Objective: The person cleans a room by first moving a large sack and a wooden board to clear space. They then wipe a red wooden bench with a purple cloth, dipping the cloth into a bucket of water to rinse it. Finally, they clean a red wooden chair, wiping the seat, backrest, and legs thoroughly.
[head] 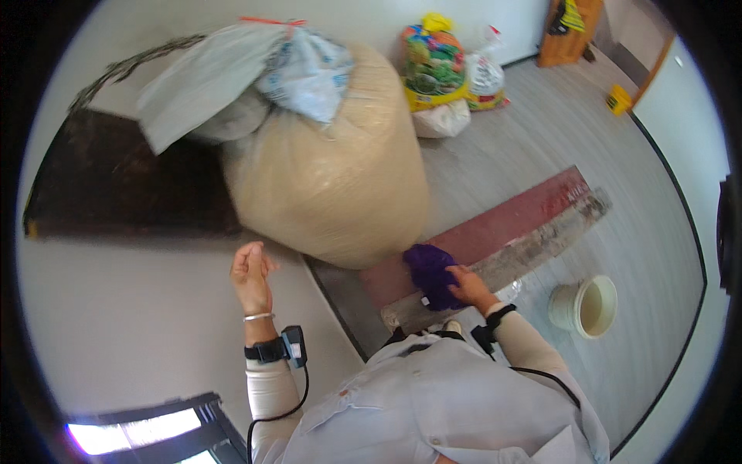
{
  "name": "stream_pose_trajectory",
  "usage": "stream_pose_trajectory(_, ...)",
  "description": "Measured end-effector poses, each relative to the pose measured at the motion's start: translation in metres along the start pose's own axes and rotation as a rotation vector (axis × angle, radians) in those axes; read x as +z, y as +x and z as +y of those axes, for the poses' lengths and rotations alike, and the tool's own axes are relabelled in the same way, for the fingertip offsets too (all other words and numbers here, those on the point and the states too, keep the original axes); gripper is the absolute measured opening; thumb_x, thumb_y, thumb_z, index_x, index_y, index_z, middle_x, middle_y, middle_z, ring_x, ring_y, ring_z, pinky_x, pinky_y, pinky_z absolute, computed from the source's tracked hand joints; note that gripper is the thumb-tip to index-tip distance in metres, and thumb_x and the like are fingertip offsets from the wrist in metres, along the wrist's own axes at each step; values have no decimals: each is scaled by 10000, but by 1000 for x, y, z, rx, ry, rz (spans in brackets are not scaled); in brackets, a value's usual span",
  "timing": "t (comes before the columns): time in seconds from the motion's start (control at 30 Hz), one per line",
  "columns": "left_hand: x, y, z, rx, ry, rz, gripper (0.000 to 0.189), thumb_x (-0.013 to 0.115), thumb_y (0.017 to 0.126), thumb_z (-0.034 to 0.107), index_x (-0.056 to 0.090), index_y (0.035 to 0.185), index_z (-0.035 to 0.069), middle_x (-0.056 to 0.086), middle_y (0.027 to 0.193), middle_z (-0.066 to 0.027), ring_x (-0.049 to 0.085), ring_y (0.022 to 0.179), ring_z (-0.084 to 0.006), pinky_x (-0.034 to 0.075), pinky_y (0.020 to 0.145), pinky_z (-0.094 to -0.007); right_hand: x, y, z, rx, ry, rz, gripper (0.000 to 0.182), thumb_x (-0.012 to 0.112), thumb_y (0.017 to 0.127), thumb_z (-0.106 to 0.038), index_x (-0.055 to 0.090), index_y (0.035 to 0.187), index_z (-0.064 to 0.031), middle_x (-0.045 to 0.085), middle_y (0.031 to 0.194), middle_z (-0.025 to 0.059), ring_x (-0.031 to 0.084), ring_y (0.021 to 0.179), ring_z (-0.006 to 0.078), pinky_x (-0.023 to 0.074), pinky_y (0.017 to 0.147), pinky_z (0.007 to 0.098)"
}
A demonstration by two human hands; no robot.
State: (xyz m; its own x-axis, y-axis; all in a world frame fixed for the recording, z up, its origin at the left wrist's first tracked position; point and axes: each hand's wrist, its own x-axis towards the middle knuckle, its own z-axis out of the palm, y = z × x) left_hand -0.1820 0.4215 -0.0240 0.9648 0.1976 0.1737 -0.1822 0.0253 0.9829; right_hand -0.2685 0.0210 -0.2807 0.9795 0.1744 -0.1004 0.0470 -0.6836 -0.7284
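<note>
My right hand (470, 286) holds a crumpled purple cloth (432, 272) against a long, narrow wooden bench. The bench's top (510, 216) is dull red and looks wet near its far end. Its worn side (533, 255), bare and stained, faces me. My left hand (251, 275) is raised beside the wall, fingers loosely curled and nothing in it. Behind and between the hands stands a big tan plastic-wrapped bundle (342, 191), its base near the bench's left end.
A white bucket (562, 307) stands on the floor to the right. White sacks (214, 75) lie over the bundle, with a dark brown panel (127, 174) to its left. Printed bags (435, 64) stand by the back wall. A yellow container (618, 100) is near the doorway.
</note>
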Motion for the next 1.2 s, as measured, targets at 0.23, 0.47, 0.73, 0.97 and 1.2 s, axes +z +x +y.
stream_pose_trajectory(0.23,83,14,-57,217,575,-222,185,550,904,90,597,1057,-5,610,862,-83,567,766,-172,476,735,-290,48,-11,-7,-43,-300,-221,721,686,751,-231,345,1386,-223,286,1437,132,301,1292,344,352,974,490)
stream_pose_trajectory(0.47,185,31,-104,556,780,-858,313,560,854,57,561,1162,-1,598,1105,-180,553,1032,-340,424,918,-409,57,2,0,1,-508,-216,716,647,768,-185,323,1405,-217,181,1496,118,217,1345,343,335,973,509)
stream_pose_trajectory(0.73,189,-68,-243,59,1047,-1182,548,629,774,92,440,1274,-31,446,1304,-231,424,1201,-393,348,1013,-426,72,26,62,-148,-610,-82,406,500,854,-225,506,1260,-232,209,1501,59,224,1365,269,353,959,515)
stream_pose_trajectory(0.97,149,-118,-318,-423,1491,-977,771,683,731,232,315,1352,-36,367,1358,-278,344,1258,-423,291,1047,-463,-73,54,197,15,-618,4,282,499,819,-194,590,1076,-267,399,1369,1,345,1286,243,376,889,553)
stream_pose_trajectory(1.2,179,-159,-353,-541,1509,-902,873,689,695,304,266,1371,-53,290,1407,-282,304,1290,-422,271,1059,-459,-286,16,425,705,-374,465,578,537,709,1,482,1265,-145,443,1294,243,455,1176,409,418,942,452)
